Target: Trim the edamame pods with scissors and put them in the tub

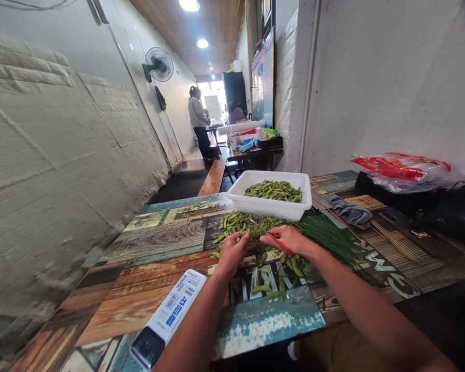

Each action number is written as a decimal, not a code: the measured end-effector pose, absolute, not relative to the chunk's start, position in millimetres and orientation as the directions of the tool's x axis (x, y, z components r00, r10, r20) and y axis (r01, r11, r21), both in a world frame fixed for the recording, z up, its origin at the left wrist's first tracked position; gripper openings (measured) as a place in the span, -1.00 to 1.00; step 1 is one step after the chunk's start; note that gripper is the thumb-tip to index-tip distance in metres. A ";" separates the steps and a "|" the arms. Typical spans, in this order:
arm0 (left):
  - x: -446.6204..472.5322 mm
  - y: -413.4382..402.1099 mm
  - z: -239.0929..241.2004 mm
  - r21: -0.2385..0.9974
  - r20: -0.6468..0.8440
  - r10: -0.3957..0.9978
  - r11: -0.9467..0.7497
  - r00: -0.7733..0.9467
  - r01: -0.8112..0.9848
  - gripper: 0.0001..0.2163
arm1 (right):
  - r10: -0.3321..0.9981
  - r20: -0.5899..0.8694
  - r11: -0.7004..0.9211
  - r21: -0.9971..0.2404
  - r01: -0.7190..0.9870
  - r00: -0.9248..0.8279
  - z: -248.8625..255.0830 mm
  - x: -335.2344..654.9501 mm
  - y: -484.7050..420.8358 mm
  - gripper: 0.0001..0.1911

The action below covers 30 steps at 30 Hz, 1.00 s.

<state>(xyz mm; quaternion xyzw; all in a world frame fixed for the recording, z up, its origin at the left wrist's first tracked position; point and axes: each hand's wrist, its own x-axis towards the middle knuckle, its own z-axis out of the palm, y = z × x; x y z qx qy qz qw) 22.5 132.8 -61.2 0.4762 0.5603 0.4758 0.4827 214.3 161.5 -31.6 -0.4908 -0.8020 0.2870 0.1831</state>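
Red-handled scissors (pixel 281 245) are gripped in my right hand (pixel 292 238), their blades pointing up and to the left over the greens. My left hand (pixel 232 252) is closed in a pinch just left of the blade tips, with a bit of green soybean pod showing at its fingertips. A heap of soybean pods (pixel 232 222) lies on the table behind my hands, with small trimmings beside it. More loose pods (pixel 293 266) are scattered below my right hand. Past the heap stands a white plastic tub (pixel 269 207) holding many pods.
Long green chives (pixel 327 235) lie right of the tub, near a knife (pixel 329 209), a grey cloth (pixel 349 211) and wooden skewers (pixel 395 240). A white box (pixel 178 305) lies by my left forearm. A red-and-clear plastic package (pixel 405 170) sits at right. People are farther back.
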 end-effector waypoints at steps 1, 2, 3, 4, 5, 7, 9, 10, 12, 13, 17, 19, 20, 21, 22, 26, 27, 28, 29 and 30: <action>23.5 131.5 -61.2 0.996 -0.087 0.993 0.090 -0.078 0.026 -0.48 | 0.884 -0.006 0.355 -0.645 0.677 -0.468 -29.5 214.3 160.0 -0.39; 24.3 129.8 -60.2 0.997 -0.073 0.994 0.074 -0.077 0.012 -0.47 | 0.874 -0.017 0.360 -0.649 0.671 -0.486 -27.7 214.1 158.6 -0.40; 24.8 128.1 -58.6 0.998 -0.048 0.996 0.050 -0.074 0.025 -0.47 | 0.865 -0.024 0.366 -0.654 0.663 -0.501 -26.2 213.8 157.2 -0.41; 25.1 126.5 -56.9 0.998 -0.018 0.998 0.022 -0.066 0.055 -0.48 | 0.858 -0.028 0.370 -0.660 0.654 -0.514 -25.3 213.4 156.1 -0.42; 25.1 125.1 -55.2 0.996 0.007 0.999 -0.003 -0.049 0.089 -0.50 | 0.853 -0.031 0.370 -0.668 0.646 -0.521 -24.9 213.1 155.4 -0.42; 24.4 123.7 -53.1 0.991 0.030 1.000 -0.030 -0.002 0.128 -0.51 | 0.848 -0.041 0.362 -0.683 0.635 -0.528 -25.2 212.8 155.0 -0.42; 22.9 123.5 -52.7 0.995 0.008 0.999 -0.011 0.031 0.099 -0.50 | 0.845 -0.049 0.356 -0.691 0.629 -0.532 -25.6 213.4 155.8 -0.42; 21.9 123.8 -52.8 0.998 -0.015 0.999 0.012 0.040 0.068 -0.50 | 0.846 -0.049 0.354 -0.692 0.629 -0.530 -25.3 214.1 156.2 -0.42; 19.8 124.4 -52.9 0.998 -0.063 0.997 0.063 0.050 0.002 -0.49 | 0.849 -0.045 0.354 -0.692 0.629 -0.527 -23.0 215.8 156.5 -0.41; 19.0 124.6 -52.6 0.996 -0.083 0.995 0.084 0.048 -0.022 -0.48 | 0.847 -0.041 0.357 -0.694 0.626 -0.529 -21.1 216.8 156.1 -0.41; 19.5 122.8 -48.4 0.992 -0.116 0.992 0.118 0.056 -0.044 -0.45 | 0.816 -0.061 0.358 -0.728 0.585 -0.575 -12.4 218.5 151.6 -0.42; 21.5 120.9 -45.0 0.993 -0.111 0.990 0.115 0.085 -0.035 -0.44 | 0.805 -0.064 0.357 -0.742 0.568 -0.590 -9.8 217.8 148.9 -0.42; 22.4 120.1 -43.4 0.993 -0.109 0.989 0.114 0.104 -0.034 -0.44 | 0.801 -0.058 0.362 -0.745 0.561 -0.595 -9.0 217.2 147.8 -0.43; 23.0 119.4 -42.2 0.993 -0.108 0.987 0.114 0.122 -0.037 -0.44 | 0.799 -0.049 0.371 -0.745 0.554 -0.600 -8.7 216.5 147.0 -0.43; 23.2 119.0 -41.4 0.992 -0.108 0.984 0.115 0.141 -0.044 -0.44 | 0.797 -0.040 0.379 -0.745 0.549 -0.603 -8.7 215.7 146.5 -0.43; 20.8 119.3 -42.2 0.984 -0.140 0.967 0.159 0.214 -0.078 -0.46 | 0.803 -0.038 0.381 -0.734 0.561 -0.595 -12.6 212.4 146.2 -0.41; 20.2 119.4 -43.1 0.979 -0.157 0.960 0.182 0.234 -0.090 -0.47 | 0.809 -0.038 0.379 -0.730 0.570 -0.587 -14.7 211.4 146.6 -0.41; 19.8 119.5 -44.0 0.973 -0.174 0.950 0.207 0.260 -0.105 -0.48 | 0.813 -0.038 0.378 -0.725 0.576 -0.581 -17.2 210.4 147.1 -0.40; 19.6 119.5 -44.8 0.966 -0.188 0.939 0.230 0.286 -0.120 -0.49 | 0.814 -0.035 0.381 -0.721 0.579 -0.580 -20.0 209.6 147.9 -0.39; 19.7 119.5 -45.4 0.960 -0.197 0.930 0.248 0.311 -0.132 -0.51 | 0.814 -0.030 0.386 -0.718 0.579 -0.580 -22.7 208.9 148.9 -0.38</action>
